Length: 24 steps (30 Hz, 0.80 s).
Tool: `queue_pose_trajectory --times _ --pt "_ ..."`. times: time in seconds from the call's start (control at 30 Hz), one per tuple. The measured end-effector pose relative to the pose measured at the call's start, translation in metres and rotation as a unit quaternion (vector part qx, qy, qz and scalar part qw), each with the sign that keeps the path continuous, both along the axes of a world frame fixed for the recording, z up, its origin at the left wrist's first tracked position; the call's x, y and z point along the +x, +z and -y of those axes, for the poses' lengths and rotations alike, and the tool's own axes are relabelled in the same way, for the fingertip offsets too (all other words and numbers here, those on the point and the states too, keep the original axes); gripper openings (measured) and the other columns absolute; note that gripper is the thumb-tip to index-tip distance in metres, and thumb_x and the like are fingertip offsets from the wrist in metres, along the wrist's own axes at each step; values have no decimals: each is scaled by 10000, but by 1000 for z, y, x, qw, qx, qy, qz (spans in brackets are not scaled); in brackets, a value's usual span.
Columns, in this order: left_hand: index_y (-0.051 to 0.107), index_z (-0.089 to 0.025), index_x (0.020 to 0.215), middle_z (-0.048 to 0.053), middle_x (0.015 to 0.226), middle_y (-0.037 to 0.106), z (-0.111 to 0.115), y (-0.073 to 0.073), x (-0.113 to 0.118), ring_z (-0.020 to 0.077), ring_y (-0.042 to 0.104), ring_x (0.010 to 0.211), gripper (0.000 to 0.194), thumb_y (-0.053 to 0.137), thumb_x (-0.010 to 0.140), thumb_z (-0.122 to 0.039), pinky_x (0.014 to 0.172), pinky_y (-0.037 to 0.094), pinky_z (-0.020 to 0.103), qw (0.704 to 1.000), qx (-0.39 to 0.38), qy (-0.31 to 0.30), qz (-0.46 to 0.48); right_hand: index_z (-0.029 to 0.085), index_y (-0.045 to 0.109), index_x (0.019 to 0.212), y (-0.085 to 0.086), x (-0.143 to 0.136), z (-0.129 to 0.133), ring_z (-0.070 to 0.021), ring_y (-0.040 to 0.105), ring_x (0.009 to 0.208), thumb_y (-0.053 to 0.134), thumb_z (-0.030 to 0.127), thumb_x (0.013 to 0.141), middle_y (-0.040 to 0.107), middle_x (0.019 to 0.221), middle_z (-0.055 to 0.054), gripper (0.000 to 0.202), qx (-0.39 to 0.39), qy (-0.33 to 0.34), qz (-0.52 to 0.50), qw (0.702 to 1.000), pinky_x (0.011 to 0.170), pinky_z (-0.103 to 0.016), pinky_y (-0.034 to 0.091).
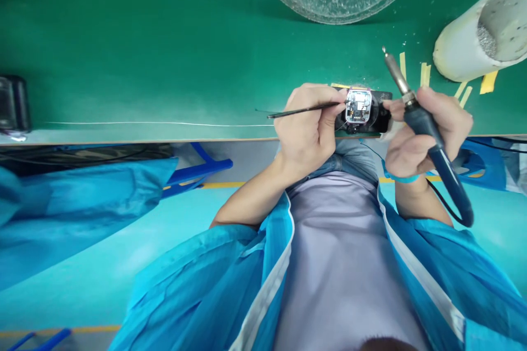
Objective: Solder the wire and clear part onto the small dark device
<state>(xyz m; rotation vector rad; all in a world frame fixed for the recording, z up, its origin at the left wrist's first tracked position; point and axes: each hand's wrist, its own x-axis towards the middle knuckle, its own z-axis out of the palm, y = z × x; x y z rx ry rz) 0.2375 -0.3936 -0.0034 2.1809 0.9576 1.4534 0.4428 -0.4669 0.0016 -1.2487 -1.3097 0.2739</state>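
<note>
Currently | small circuit board (358, 106) is seated in black holder (362, 112) at counter (164, 66) edge | tweezers (304, 110) are pinched by left hand (307, 126) | soldering iron (415, 115) is clenched in right hand (424, 131), tip raised | risk: fingers may be burned, board may be shifted by tweezers

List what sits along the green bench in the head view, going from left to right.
Black box at the left edge → thin tool in the left hand → small circuit board on its black holder → soldering iron in the right hand → white tub.
</note>
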Motion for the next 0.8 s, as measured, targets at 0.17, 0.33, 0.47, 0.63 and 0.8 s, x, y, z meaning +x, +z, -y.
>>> queue_pose_trajectory --times 0.17,0.33,0.47,0.63,0.8 --pt "692 -317 1305 15 1181 833 2 -1 -1 234 855 1106 158 547 1282 -374 1003 700 505 1000 -20 -16 14 338 801 1358 0 -1 -3 -253 739 794 682 648 1154 674 921 -13 390 100 38 -8 994 672 -439 669" --pt "711 -336 1277 23 1199 845 3 0 -3 258 854 1181 288 491 1288 -520 1067 702 552 995 -95 -18 -12 304 783 1286 5 -4 -3 -276 797 868 671 588 1175 690 925 -14 325 72 70 15 995 692 -444 681" --pt "736 -361 1229 24 1181 869 1 0 -1 270 852 1136 242 531 1265 -486 1033 688 569 995 -87 -35 20 302 784 1309 7 -5 0 -293 790 880 663 577 1176 714 965 -35 328 67 62 23 996 700 -467 669" --pt "775 -380 1222 21 1213 878 3 2 0 285 843 1206 320 488 1261 -515 1139 656 588 991 -133 -27 -12 311 782 1281 9 -4 0 -306 786 868 650 601 1172 702 962 -47 337 51 45 41 997 691 -482 655" --pt "769 -347 1221 33 1225 880 3 3 -1 274 837 1211 409 433 1278 -573 1150 662 577 989 -145 -34 -19 283 799 1293 10 -1 3 -295 796 903 662 558 1182 716 999 -53 326 40 56 55 996 721 -455 646"
